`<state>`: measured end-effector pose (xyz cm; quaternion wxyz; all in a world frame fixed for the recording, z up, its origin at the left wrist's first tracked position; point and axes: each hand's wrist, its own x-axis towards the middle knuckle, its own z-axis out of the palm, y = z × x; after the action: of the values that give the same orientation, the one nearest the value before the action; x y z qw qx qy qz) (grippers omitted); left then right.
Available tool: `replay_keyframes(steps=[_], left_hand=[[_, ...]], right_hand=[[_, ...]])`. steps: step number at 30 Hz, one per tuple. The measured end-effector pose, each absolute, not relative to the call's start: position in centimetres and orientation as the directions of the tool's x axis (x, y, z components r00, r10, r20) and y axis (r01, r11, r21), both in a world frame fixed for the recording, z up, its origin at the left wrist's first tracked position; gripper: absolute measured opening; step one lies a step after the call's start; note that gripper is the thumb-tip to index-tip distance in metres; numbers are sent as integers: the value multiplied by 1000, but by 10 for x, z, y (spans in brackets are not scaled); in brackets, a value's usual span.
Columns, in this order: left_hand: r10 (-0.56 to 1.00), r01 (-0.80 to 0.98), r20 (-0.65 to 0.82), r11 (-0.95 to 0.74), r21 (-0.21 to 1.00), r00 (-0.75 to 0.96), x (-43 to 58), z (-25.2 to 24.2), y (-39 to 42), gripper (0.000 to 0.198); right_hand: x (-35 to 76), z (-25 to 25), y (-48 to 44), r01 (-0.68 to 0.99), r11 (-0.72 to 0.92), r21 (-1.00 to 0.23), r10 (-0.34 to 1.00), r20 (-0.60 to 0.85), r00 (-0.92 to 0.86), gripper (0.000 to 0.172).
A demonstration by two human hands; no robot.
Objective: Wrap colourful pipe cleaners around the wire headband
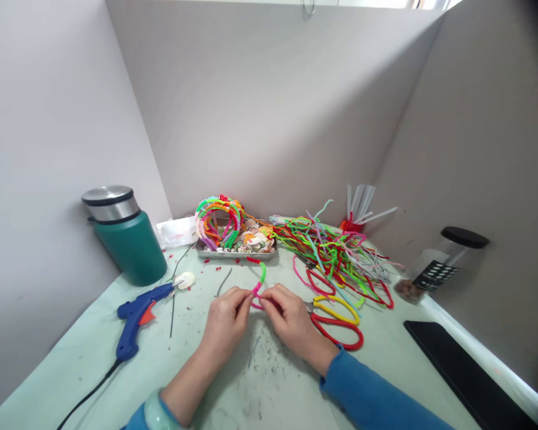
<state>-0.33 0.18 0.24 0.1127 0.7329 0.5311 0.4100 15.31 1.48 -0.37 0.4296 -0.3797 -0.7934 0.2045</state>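
My left hand (226, 319) and my right hand (289, 316) meet at the middle of the table, both with fingers pinched on one short pipe cleaner piece (259, 280). The piece is pink where I grip it, then green and red as it curves up and away. Just right of my right hand lie red-and-yellow scissors (338, 322). Behind them spreads a loose pile of coloured pipe cleaners (336, 251).
A blue glue gun (137, 316) lies at the left with its cord running off the front edge, a white shell (186, 279) at its nozzle. Farther back stand a green flask (125, 236), a metal tray (210, 252) of shells and wrapped hoops, a jar (443, 263), and a black slab (461, 373).
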Motion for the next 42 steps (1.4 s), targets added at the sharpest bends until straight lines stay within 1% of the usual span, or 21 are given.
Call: replay_keyframes(steps=[5,9,12,16,20,23,25,28,33,36,39,42], left_hand=[[853,730,510,-419,540,113,-4,1,2,19],[850,801,502,-407,439,157,-5,1,0,20],[846,835,491,-415,361,208,-5,1,-1,22],[840,855,476,-428,292,259,-5,0,-1,22],[831,873,480,-430,231,282,-5,-2,0,20],[831,890,482,-412,198,277,-4,-2,0,23],[836,894,484,-398,207,260,-4,-2,-1,24],[858,895,481,-345,282,179,-4,0,-1,26],[912,889,405,-234,394,61,-7,2,0,34],[924,878,383,-194,438,14,-8,2,1,33],[921,856,389,-201,476,-1,-8,2,1,29],[913,830,407,-207,517,-25,-8,3,2,26]], right_hand=[[154,-4,14,487,703,-518,709,565,-423,14],[156,-6,14,527,724,-444,683,564,-464,17],[156,-7,14,556,703,-443,702,558,-443,17],[157,-7,14,568,691,-446,709,569,-416,17],[157,-6,13,563,707,-428,695,565,-444,17],[156,-5,12,552,717,-426,687,563,-459,16],[156,-4,12,533,718,-447,688,569,-450,15],[155,-3,13,505,718,-480,689,593,-416,15],[156,-2,15,491,711,-503,697,597,-397,16],[156,-3,15,480,711,-514,698,596,-397,23],[156,-4,15,460,702,-544,710,585,-392,31],[156,-5,15,435,708,-556,706,563,-430,45]])
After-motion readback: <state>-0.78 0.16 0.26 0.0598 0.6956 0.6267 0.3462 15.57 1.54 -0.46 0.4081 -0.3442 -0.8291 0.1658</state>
